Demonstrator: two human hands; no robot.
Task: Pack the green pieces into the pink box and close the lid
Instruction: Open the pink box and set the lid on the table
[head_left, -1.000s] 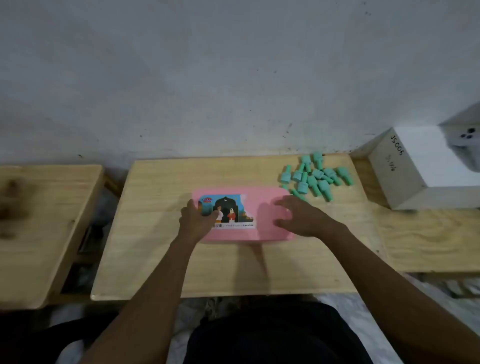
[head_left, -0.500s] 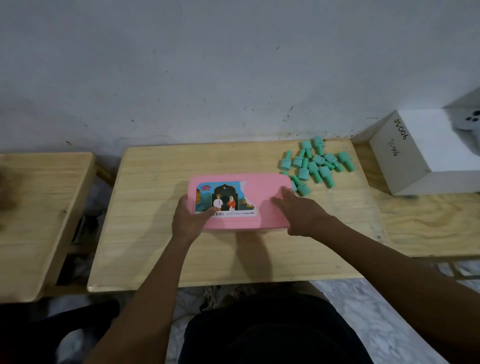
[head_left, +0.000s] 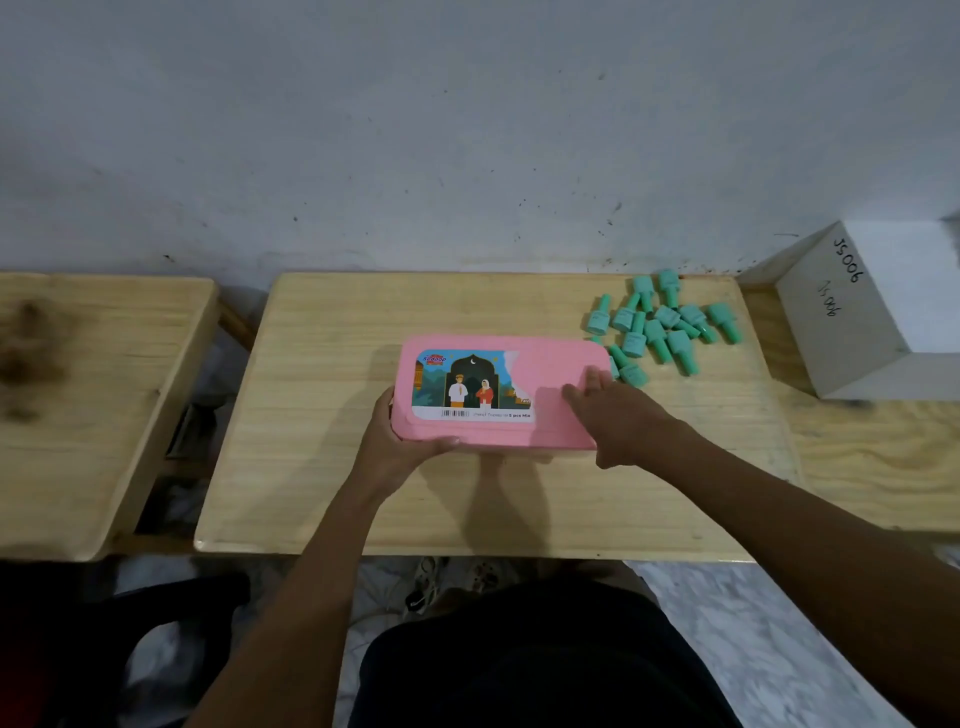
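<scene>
The left hand's (head_left: 397, 447) fingers (head_left: 441, 443) curled around the near-left corner of the pink box (head_left: 550, 379), thumb along its front edge, gripping it. The right hand's (head_left: 618, 421) fingers lay spread flat on the lid's right part, holding nothing. The box sat mid-tabletop (head_left: 322, 467), lid apparently closed. The green pieces (head_left: 660, 325) lay loose in a heap beyond its far-right corner, some touching it. By my reading, packing had not begun: opening, filling and closing all remained.
</scene>
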